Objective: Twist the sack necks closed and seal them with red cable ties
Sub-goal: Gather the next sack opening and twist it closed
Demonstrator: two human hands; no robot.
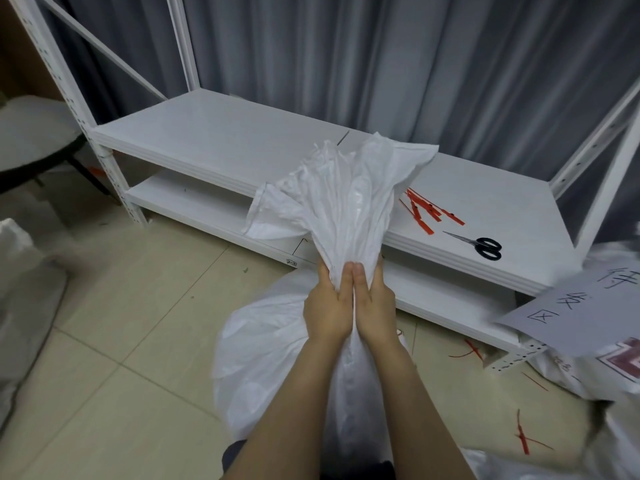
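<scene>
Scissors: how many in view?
1. The black-handled scissors lie on the rack's upper shelf, just right of the red cable ties. The raised white sack covers part of that shelf, so another pair could be hidden.

Scissors point(479, 244) right of cable ties point(427, 211) on shelf point(225, 140).

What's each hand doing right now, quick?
Left hand: closed, gripping the gathered neck of the white sack.
Right hand: closed, gripping the same neck, pressed against the left hand.
</scene>
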